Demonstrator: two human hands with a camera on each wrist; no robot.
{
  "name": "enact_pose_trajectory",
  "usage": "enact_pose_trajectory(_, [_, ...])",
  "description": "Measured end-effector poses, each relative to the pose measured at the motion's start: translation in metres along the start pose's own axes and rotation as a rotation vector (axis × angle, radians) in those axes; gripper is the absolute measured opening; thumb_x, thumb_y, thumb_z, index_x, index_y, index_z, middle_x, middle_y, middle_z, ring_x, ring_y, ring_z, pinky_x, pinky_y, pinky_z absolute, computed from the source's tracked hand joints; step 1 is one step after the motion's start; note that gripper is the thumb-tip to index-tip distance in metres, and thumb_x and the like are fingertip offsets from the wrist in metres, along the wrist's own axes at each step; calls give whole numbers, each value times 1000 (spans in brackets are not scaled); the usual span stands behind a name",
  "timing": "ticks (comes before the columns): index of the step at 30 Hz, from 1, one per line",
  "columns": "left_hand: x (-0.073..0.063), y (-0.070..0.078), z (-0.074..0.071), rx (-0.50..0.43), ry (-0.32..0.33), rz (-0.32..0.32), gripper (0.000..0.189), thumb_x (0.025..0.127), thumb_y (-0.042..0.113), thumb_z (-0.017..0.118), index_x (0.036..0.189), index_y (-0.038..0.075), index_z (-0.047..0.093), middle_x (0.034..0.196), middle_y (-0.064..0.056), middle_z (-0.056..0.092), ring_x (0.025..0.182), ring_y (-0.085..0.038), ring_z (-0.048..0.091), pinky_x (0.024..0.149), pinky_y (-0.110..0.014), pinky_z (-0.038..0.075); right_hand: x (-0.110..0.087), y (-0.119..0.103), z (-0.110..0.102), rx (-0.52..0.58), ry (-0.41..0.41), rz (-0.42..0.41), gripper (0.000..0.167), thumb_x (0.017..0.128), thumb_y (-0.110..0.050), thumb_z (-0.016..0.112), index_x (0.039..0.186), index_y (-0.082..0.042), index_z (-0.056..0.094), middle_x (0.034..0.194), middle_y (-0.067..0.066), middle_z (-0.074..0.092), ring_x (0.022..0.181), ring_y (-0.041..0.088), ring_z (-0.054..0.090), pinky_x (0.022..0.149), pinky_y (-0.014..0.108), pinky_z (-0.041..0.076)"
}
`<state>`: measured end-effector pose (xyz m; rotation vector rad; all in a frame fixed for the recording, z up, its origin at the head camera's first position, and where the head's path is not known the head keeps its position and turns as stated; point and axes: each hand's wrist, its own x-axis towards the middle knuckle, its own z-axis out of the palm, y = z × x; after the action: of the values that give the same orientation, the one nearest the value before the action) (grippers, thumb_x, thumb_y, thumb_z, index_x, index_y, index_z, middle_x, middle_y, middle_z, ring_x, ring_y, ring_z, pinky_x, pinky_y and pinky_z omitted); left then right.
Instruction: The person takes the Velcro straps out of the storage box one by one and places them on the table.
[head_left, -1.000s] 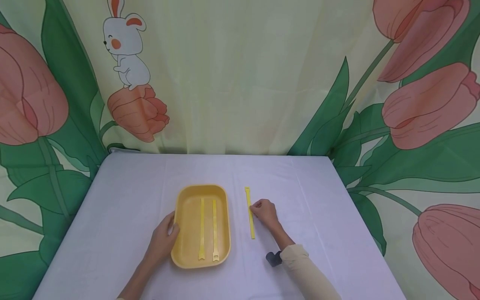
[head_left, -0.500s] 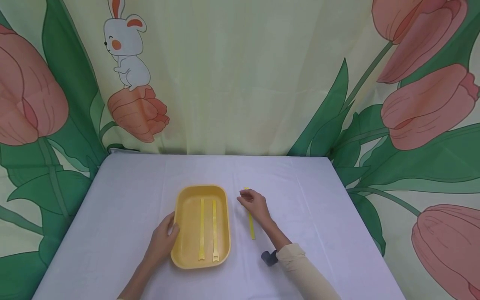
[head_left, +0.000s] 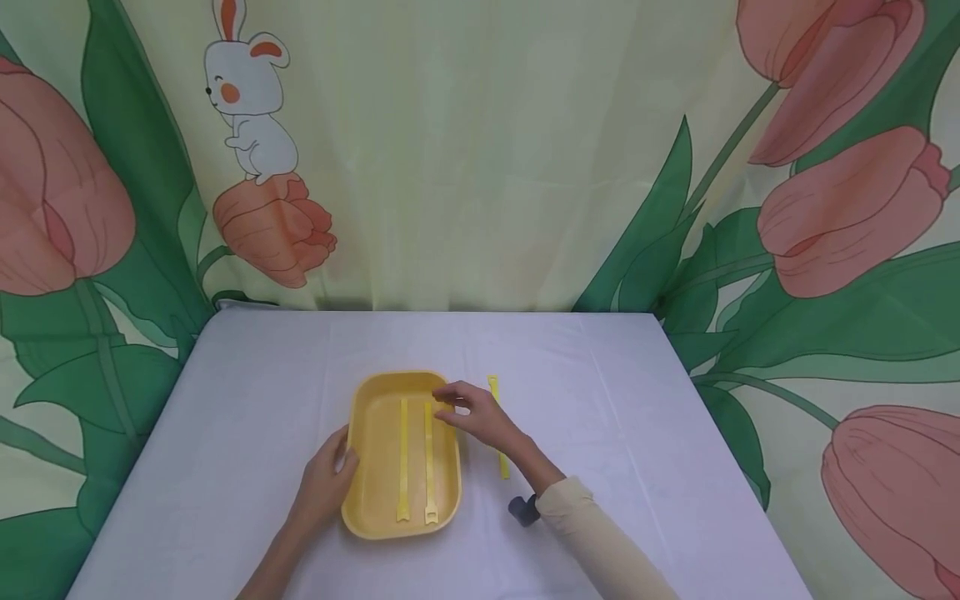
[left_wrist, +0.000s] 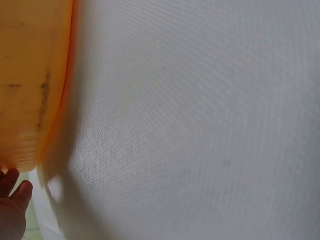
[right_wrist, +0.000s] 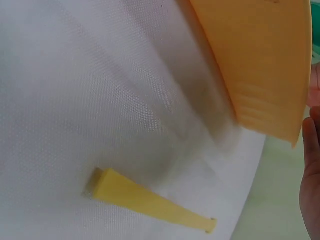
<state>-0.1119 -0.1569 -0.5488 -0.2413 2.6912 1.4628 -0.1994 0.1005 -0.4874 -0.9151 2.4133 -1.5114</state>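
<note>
My left hand (head_left: 325,477) holds the yellow tray (head_left: 362,508) by its left side, thumb at the rim. Two thin yellow strips (head_left: 403,467) with notched near ends lie lengthwise inside the tray. Over the tray's far right rim hovers my right hand (head_left: 476,414), thumb and fingers apart, nothing between them. A third yellow strip (head_left: 504,465) lies on the cloth right of the tray, its middle hidden behind my right hand and wrist. In the right wrist view that strip (right_wrist: 150,200) rests below the tray's outer wall (right_wrist: 265,75).
A white cloth (head_left: 637,467) covers the table, whose far edge meets a curtain (head_left: 465,167) printed with tulips and a rabbit. A small dark device (head_left: 522,510) sits at my right wrist, by the sleeve cuff.
My right hand has left the loose strip, moving left and slightly away to the tray's right rim while its fingers spread. The left hand, tray and strips stay put.
</note>
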Motion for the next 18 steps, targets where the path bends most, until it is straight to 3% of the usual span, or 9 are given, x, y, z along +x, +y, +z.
enact_pose_trajectory(7, [0,-1,0,-3,0,-4,49,97,18,42,143,3,33,145,-19,36,132,-37,34,108,-50,29,8,21,13,-133,-74,-51,36,88,-18,67,119,-3,60,116,7,63,108,13,57,94,28,48])
enact_pose_trajectory(18, [-1,-2,-1,-18,8,27,49,97,17,43,143,3,34,144,-19,37,131,-37,34,108,-50,30,13,14,23,-232,-198,-41,39,89,-24,65,124,-8,59,123,-1,60,115,12,53,97,24,43])
